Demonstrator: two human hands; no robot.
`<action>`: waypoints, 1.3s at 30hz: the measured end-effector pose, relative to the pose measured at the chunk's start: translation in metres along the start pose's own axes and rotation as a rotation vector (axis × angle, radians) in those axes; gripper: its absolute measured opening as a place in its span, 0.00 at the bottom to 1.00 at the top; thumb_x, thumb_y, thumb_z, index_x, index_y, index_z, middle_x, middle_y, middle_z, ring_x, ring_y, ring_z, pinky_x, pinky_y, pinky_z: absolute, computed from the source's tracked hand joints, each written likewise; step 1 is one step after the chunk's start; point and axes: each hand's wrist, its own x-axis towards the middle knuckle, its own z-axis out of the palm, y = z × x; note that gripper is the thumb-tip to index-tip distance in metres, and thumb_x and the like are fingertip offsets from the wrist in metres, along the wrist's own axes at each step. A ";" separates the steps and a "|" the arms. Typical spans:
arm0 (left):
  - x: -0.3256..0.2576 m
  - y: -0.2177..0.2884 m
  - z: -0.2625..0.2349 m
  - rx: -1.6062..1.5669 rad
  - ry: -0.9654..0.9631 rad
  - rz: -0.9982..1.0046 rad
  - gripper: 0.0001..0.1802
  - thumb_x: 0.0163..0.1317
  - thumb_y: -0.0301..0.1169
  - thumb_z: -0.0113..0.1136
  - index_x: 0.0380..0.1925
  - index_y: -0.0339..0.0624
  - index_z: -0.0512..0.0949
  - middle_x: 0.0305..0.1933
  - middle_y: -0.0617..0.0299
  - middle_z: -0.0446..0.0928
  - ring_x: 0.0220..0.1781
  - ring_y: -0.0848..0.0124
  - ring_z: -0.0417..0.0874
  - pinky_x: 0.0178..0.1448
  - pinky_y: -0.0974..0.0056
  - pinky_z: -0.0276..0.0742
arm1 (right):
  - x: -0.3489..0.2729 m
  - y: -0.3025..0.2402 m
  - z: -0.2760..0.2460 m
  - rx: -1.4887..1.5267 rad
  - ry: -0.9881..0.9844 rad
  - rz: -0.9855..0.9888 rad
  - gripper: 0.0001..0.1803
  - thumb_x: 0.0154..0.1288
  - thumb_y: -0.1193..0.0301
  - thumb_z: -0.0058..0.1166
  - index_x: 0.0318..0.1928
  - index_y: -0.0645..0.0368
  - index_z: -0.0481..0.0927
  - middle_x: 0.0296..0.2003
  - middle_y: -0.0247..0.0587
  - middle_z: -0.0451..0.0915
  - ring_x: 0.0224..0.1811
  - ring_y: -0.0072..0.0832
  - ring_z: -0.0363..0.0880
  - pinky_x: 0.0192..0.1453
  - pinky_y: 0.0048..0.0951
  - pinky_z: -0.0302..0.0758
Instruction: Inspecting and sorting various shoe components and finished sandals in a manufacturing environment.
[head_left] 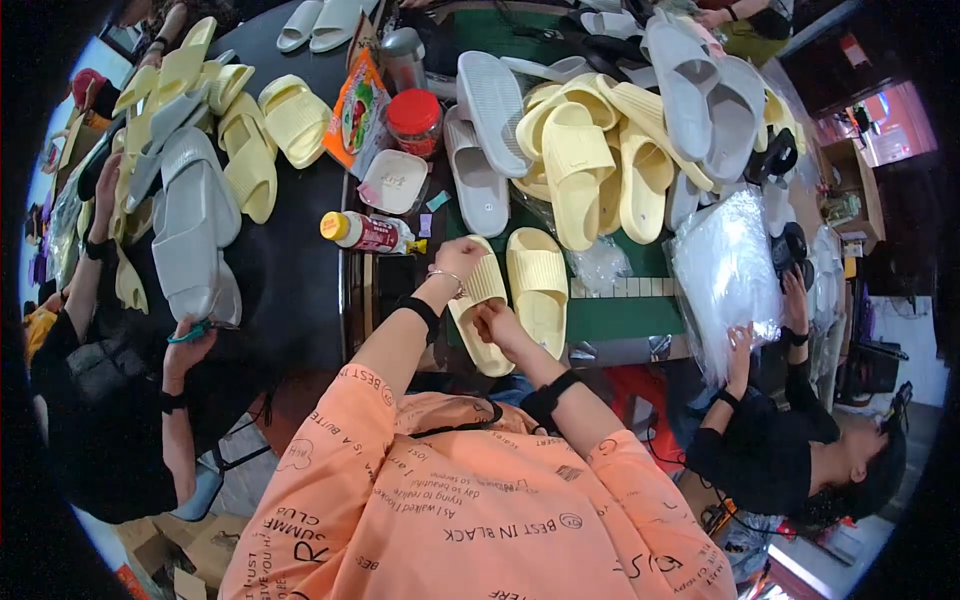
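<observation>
A pale yellow slide slipper (pixel 482 300) lies on the green table mat (pixel 612 318) right in front of me. My left hand (pixel 458 256), with a bracelet and a black wrist band, grips its far end. My right hand (pixel 497 323) holds its near side edge. A second, matching yellow slipper (pixel 538 285) lies just to the right of it, sole down, touching neither hand. My orange printed shirt fills the lower part of the view.
A heap of yellow and grey slippers (pixel 600 150) covers the far table. A lying bottle with a yellow cap (pixel 362 232), a red-lidded jar (pixel 415 120) and a white tray (pixel 393 180) sit nearby. A person on the left handles grey slippers (pixel 195 235); another on the right handles clear plastic bags (pixel 725 270).
</observation>
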 end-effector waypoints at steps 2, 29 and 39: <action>0.009 -0.007 0.001 -0.102 0.058 0.015 0.07 0.50 0.27 0.52 0.26 0.35 0.75 0.26 0.61 0.76 0.27 0.76 0.74 0.33 0.72 0.70 | -0.024 -0.003 -0.009 -0.171 0.076 -0.004 0.06 0.58 0.71 0.38 0.30 0.61 0.67 0.16 0.34 0.64 0.14 0.20 0.59 0.17 0.21 0.57; 0.046 -0.010 0.042 0.213 -0.292 0.288 0.13 0.52 0.34 0.49 0.33 0.37 0.72 0.31 0.50 0.75 0.35 0.60 0.75 0.42 0.62 0.68 | -0.103 -0.031 -0.054 -1.192 -0.057 -0.473 0.11 0.53 0.65 0.43 0.30 0.61 0.72 0.25 0.51 0.73 0.28 0.44 0.72 0.31 0.38 0.68; 0.035 0.035 0.046 0.250 -0.266 0.394 0.06 0.47 0.26 0.52 0.20 0.33 0.71 0.20 0.58 0.72 0.22 0.72 0.71 0.28 0.67 0.67 | -0.076 -0.005 -0.074 -1.079 -0.067 -0.481 0.09 0.47 0.68 0.51 0.24 0.63 0.74 0.20 0.48 0.73 0.24 0.42 0.72 0.29 0.36 0.67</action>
